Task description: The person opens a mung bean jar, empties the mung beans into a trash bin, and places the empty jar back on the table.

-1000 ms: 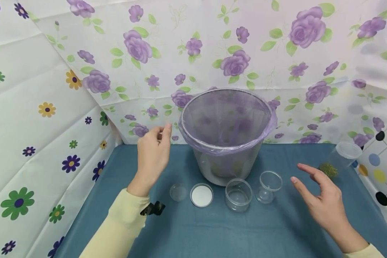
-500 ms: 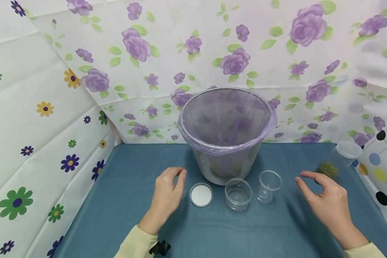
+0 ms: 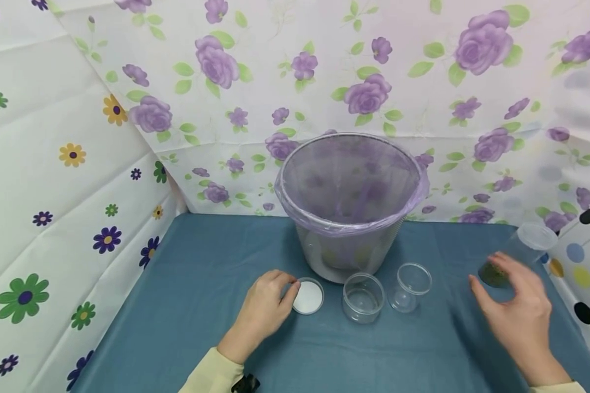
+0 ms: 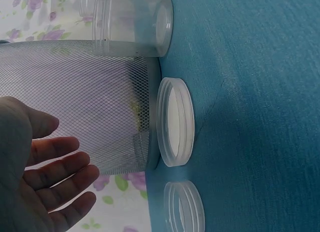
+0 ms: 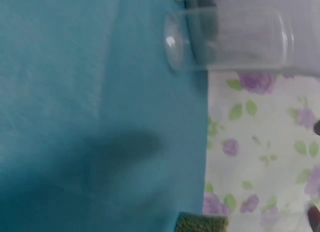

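Observation:
My left hand (image 3: 263,305), fingers loosely bent, hovers low over the table; in the head view its fingertips overlap the left rim of a clear lid with a white disc (image 3: 308,297). In the left wrist view the hand holds nothing and a second clear lid (image 4: 186,208) shows, hidden behind the hand in the head view. My right hand (image 3: 518,314) has thumb and fingers spread wide apart beside a tall clear jar (image 3: 531,243) with green dried bits (image 3: 494,274) at its bottom. Those bits (image 5: 201,223) also appear at the right wrist view's lower edge.
A mesh bin (image 3: 349,245) lined with a purple bag stands at the back centre. In front of it are a short clear jar (image 3: 364,305) and a taller clear jar (image 3: 404,297). Blue cloth (image 3: 373,360) covers the table; flowered sheets (image 3: 246,164) hang behind and at left.
My left hand has come down and rightward to the lids, its fingers loosening. My right hand has moved right, closer to the jar with green bits. The jars and bin stay put.

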The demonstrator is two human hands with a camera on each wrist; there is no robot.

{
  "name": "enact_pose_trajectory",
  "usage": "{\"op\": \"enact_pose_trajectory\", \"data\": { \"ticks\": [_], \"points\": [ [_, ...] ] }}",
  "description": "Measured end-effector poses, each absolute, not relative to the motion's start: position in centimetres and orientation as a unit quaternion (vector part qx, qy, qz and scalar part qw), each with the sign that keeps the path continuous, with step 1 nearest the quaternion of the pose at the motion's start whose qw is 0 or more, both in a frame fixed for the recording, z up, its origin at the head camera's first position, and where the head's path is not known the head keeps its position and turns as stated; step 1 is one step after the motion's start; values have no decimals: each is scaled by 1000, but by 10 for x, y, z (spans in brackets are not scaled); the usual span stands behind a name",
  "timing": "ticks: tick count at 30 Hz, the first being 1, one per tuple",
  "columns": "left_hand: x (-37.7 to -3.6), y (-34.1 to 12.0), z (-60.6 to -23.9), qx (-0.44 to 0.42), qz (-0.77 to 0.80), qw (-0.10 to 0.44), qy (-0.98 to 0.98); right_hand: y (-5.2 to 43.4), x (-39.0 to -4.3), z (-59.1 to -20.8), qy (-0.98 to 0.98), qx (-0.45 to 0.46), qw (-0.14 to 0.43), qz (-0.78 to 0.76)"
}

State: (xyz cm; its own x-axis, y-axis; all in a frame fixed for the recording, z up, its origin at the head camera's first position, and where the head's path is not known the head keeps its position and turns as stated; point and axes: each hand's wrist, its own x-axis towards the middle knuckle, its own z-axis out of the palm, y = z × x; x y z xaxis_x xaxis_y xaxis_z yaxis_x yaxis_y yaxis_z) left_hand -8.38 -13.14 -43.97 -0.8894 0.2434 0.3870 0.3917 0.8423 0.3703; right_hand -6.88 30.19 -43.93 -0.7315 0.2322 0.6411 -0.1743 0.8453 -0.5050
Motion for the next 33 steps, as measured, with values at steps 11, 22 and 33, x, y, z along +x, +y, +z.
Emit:
{"op": "enact_pose_trajectory", "data": {
  "ticks": [11,22,33],
  "points": [
    [-85,-131,-446,-173,-225,178,-942,340,-89,-433,-843,-192,362,350],
    [-85,-130,-450,-174,-223,167,-945,354,-117,-451,-826,-306,180,437],
    [-84,-131,-452,-175,-218,162,-946,368,-124,-457,-836,-314,117,434]
  ]
}}
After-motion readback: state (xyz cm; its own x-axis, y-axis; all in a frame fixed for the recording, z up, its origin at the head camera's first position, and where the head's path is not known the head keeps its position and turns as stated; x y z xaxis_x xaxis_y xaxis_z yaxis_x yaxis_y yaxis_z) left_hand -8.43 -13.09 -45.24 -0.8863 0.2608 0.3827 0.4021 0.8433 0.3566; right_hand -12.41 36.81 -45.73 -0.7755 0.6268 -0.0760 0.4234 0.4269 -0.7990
